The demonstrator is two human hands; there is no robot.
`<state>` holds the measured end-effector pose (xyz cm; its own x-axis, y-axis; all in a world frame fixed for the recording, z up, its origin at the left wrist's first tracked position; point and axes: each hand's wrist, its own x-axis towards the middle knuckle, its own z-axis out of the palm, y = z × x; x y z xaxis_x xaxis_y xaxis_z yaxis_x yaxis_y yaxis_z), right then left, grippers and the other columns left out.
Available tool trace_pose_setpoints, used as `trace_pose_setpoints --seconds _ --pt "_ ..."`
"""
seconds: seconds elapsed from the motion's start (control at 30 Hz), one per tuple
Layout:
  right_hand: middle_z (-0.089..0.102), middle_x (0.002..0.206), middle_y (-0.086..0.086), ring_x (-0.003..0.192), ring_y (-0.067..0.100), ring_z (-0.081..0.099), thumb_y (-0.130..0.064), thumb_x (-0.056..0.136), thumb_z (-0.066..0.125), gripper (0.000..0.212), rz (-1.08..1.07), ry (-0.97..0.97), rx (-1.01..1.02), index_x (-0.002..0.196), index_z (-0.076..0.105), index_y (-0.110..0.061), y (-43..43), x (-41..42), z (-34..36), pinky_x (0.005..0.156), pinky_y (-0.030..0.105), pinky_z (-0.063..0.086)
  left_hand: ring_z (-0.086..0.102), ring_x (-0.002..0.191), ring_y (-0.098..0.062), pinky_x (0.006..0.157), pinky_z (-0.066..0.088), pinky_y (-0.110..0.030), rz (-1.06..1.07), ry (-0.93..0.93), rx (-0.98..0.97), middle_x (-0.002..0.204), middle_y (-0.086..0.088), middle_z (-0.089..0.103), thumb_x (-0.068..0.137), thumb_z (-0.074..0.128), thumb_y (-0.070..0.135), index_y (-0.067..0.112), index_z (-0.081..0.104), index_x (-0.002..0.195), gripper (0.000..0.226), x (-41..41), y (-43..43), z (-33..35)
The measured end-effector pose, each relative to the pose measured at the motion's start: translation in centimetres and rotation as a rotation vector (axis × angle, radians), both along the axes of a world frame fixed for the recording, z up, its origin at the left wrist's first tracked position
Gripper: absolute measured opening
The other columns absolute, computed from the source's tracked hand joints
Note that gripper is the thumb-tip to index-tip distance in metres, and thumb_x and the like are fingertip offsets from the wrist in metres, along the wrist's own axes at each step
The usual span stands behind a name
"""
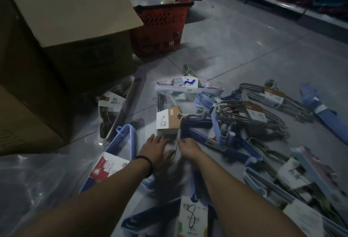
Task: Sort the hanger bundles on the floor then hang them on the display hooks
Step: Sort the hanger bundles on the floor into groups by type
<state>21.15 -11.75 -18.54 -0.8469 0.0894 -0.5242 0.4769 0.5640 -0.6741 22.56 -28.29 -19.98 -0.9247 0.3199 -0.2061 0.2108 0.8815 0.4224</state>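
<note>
**Hands.** Left hand (pixel 157 149): black wristband, fingers straight and spread, pressing flat on the lower edge of a clear-wrapped hanger bundle with a brown-and-white card label (pixel 168 122). Right hand (pixel 188 147): just beside the left, fingers curled round what appears to be that bundle's pale hook ends. Blur there leaves the grip uncertain.

**Stock location.** Mixed bundles lie heaped and overlapping on the grey tiled floor (pixel 244 48), unsorted and none hung:
- pink-and-pale-blue plastic hangers (pixel 190 86)
- dark blue hangers (pixel 195 125)
- grey wire hangers (pixel 263 116)

**Risks.**
- Hooks of neighbouring bundles look interlocked, so lifting one would likely drag others along or tear a card label.
- Glossy wrap may slide under a flat palm.

**Not shown or unclear.**
- The display hooks are not in view.
- Label print is unreadable in the dim light.
- Bundles at the lower and right edges are cut off.
- The contents of the open brown cardboard box (pixel 75 20) and the red plastic shopping basket (pixel 160 28) are hard to make out.
</note>
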Motion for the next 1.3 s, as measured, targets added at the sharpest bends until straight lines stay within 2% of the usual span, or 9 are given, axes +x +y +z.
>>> trace_pose_setpoints --seconds 0.07,0.2,0.33,0.47,0.73,0.9,1.03,1.17,1.3 --pt "0.070 0.103 0.020 0.100 0.031 0.066 -0.030 0.107 0.050 0.035 -0.028 0.099 0.117 0.088 0.070 -0.009 2.0 -0.3 1.0 0.084 0.035 0.046 0.039 0.147 -0.039 0.117 0.038 -0.047 -0.150 0.056 -0.110 0.163 -0.015 0.038 0.092 0.034 0.064 0.018 0.057 0.144 0.073 0.2 0.7 -0.9" --pt "0.062 0.133 0.016 0.121 0.035 0.056 -0.020 0.095 0.059 0.033 -0.269 0.359 0.473 0.127 0.064 -0.011 6.5 -0.8 2.2 0.100 0.041 0.046 0.054 0.133 -0.042 0.105 0.047 -0.048 -0.167 -0.203 -0.198 0.170 -0.008 0.019 0.101 0.055 0.025 0.024 0.032 0.157 0.061 -0.5 2.7 -1.0" --pt "0.043 0.155 0.007 0.139 0.034 0.035 -0.028 0.097 0.060 0.059 -0.017 0.174 0.716 0.151 0.037 -0.026 10.3 0.9 1.6 0.114 0.046 0.031 0.058 0.129 -0.042 0.108 0.046 -0.052 -0.119 -0.336 -0.248 0.151 -0.021 0.048 0.103 0.042 0.014 0.042 -0.007 0.162 0.083 -0.5 2.8 -3.0" --pt "0.034 0.163 0.007 0.146 0.036 0.030 -0.037 0.093 0.068 0.086 0.077 0.015 0.772 0.161 0.016 -0.022 12.2 1.1 0.6 0.115 0.051 0.033 0.059 0.128 -0.042 0.105 0.047 -0.046 -0.023 -0.350 -0.216 0.146 -0.030 0.051 0.104 0.033 0.006 0.048 -0.011 0.160 0.082 -0.8 3.6 -2.4" --pt "0.067 0.126 0.008 0.116 0.032 0.064 -0.030 0.090 0.075 0.043 -0.093 -0.024 0.824 0.131 0.063 -0.021 15.0 2.6 0.7 0.092 0.044 0.058 0.056 0.134 -0.035 0.108 0.045 -0.043 0.228 -0.307 -0.089 0.152 -0.018 0.048 0.105 0.032 0.011 0.045 -0.009 0.162 0.077 1.1 4.5 -2.2" --pt "0.071 0.114 0.008 0.102 0.031 0.068 -0.038 0.092 0.069 0.027 -0.114 0.154 0.736 0.116 0.066 -0.026 16.1 1.4 3.7 0.081 0.034 0.054 0.054 0.135 -0.037 0.112 0.040 -0.040 0.364 -0.405 -0.031 0.152 -0.027 0.047 0.112 0.026 0.024 0.030 -0.002 0.166 0.061 -0.6 4.3 -3.1" --pt "0.073 0.099 0.003 0.085 0.025 0.069 -0.036 0.092 0.072 0.022 -0.295 0.245 0.418 0.111 0.067 -0.027 16.4 -0.1 6.5 0.066 0.030 0.049 0.052 0.136 -0.037 0.110 0.037 -0.035 0.291 -0.418 -0.039 0.151 -0.028 0.049 0.110 0.028 0.053 0.001 0.045 0.152 0.069 -1.3 4.8 -2.6" --pt "0.071 0.073 0.002 0.059 0.016 0.058 -0.013 0.096 0.070 0.010 -0.598 0.335 -0.196 0.106 0.072 -0.014 15.4 -1.7 9.5 0.053 0.029 0.047 0.044 0.143 -0.037 0.117 0.037 -0.038 0.278 -0.455 -0.021 0.160 -0.022 0.038 0.108 0.044 0.043 0.015 0.035 0.158 0.058 -1.6 5.8 -0.5" --pt "0.072 0.090 0.008 0.070 0.021 0.065 -0.014 0.098 0.069 0.018 -0.612 0.338 -0.267 0.116 0.068 -0.017 14.6 -1.4 10.4 0.055 0.031 0.054 0.052 0.135 -0.033 0.110 0.043 -0.039 0.193 -0.317 -0.022 0.149 -0.015 0.047 0.095 0.064 0.050 0.023 0.045 0.150 0.064 -2.4 6.8 3.6"
